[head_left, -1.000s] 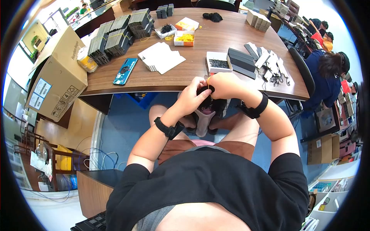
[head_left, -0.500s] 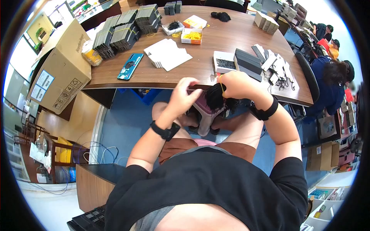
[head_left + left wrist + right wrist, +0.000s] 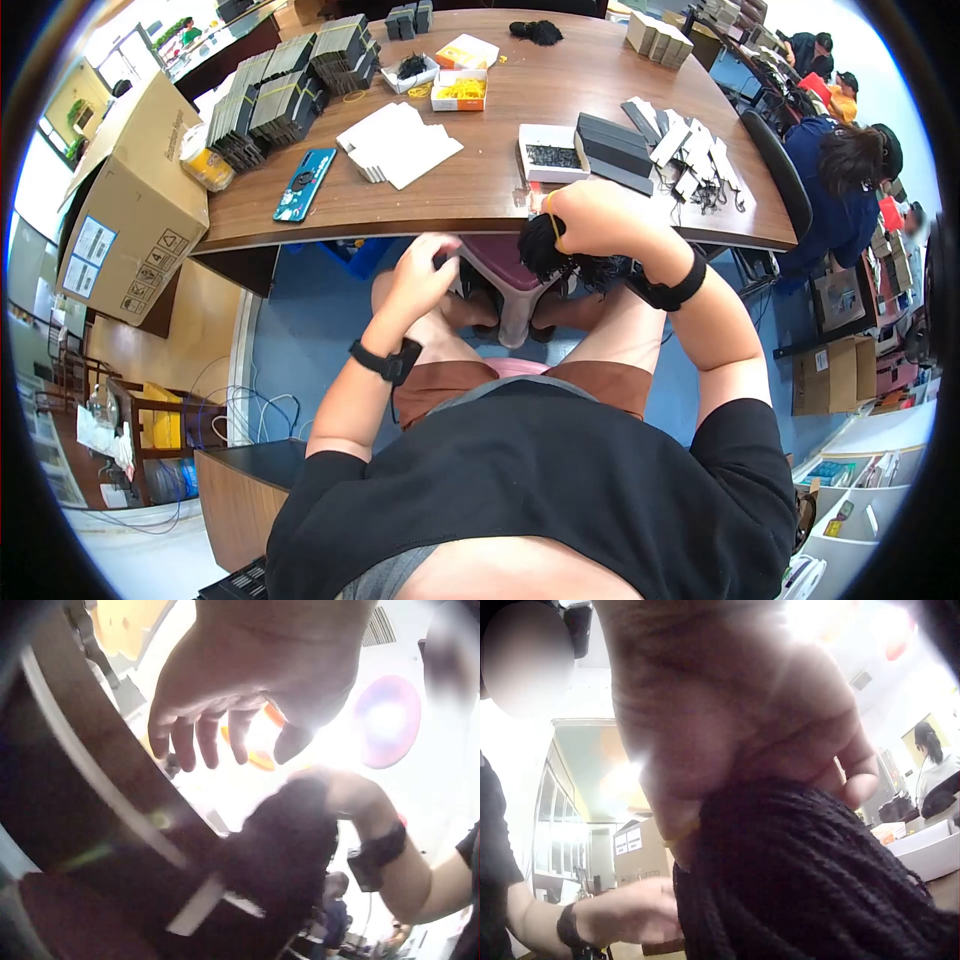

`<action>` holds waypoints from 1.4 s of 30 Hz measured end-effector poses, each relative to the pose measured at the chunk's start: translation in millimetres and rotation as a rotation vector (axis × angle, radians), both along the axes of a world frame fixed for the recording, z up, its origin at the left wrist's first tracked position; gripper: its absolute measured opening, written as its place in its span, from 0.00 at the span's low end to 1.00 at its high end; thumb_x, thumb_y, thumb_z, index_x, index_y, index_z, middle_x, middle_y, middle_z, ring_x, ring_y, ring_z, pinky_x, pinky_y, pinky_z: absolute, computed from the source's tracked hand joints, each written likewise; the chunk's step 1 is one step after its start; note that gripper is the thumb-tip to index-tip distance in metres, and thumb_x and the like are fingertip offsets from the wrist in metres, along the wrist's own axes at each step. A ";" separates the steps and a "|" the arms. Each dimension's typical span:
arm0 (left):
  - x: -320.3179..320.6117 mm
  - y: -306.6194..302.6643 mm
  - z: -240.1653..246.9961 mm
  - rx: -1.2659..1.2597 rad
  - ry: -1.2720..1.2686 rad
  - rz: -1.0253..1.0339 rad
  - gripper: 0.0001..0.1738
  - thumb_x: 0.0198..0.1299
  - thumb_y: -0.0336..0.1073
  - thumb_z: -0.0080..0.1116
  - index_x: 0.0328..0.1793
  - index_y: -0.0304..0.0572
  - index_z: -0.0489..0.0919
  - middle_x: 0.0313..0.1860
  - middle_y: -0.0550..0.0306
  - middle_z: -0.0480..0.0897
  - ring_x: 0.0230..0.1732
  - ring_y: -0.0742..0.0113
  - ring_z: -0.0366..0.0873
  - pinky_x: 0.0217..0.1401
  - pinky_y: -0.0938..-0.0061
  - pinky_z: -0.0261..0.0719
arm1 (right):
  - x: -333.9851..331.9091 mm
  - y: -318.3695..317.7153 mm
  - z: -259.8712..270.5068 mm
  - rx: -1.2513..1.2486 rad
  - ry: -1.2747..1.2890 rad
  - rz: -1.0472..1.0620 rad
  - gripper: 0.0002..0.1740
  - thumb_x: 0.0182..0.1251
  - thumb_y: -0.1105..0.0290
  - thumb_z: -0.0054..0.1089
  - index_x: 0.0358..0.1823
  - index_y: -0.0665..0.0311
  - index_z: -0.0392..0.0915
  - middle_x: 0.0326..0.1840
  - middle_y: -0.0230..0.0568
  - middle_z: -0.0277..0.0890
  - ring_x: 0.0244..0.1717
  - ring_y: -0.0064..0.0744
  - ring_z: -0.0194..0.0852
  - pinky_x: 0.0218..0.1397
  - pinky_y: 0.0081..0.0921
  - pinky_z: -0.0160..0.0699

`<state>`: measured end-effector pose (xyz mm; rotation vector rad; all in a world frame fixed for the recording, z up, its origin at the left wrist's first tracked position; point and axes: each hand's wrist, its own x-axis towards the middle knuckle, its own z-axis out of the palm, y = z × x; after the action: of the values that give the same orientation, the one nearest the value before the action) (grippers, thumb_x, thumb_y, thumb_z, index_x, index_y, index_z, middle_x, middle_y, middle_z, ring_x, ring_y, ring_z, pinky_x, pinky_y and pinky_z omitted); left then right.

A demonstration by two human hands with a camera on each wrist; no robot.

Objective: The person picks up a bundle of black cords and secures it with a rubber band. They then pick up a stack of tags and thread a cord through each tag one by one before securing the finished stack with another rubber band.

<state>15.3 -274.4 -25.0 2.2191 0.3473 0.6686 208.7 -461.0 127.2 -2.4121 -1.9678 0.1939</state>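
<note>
My right hand (image 3: 598, 215) grips a bundle of black cords (image 3: 795, 862) just over the front edge of the table. The strands hang down below the fist in a thick bunch. A yellow rubber band (image 3: 557, 232) shows by the right hand's fingers. My left hand (image 3: 420, 278) is apart from the bundle, to its left, above the left thigh, holding nothing. In the left wrist view its fingers (image 3: 206, 742) hang relaxed and spread.
On the wooden table (image 3: 480, 205) stand a white box of small black pieces (image 3: 553, 153), dark flat boxes (image 3: 612, 155), white cards (image 3: 400, 145), a phone (image 3: 304, 185) and a box of yellow rubber bands (image 3: 460, 92). Another black bundle (image 3: 537, 32) lies farther back. A carton (image 3: 140, 200) stands left.
My left hand has let go of the bundle and moved left, away from it. The right hand keeps hold of the cords, which now hang loose below it.
</note>
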 end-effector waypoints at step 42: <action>41.1 -81.0 60.9 0.167 -0.443 -0.119 0.22 0.42 0.24 0.58 0.48 0.37 0.72 0.48 0.42 0.74 0.46 0.46 0.76 0.49 0.65 0.78 | -12.6 -2.0 -47.1 0.292 0.800 -0.056 0.19 0.46 0.67 0.66 0.42 0.67 0.81 0.32 0.52 0.81 0.33 0.43 0.81 0.40 0.33 0.77</action>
<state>56.4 -355.4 35.8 2.1476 -0.0667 1.1256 196.1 -463.0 80.0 -1.7872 -1.4327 0.6863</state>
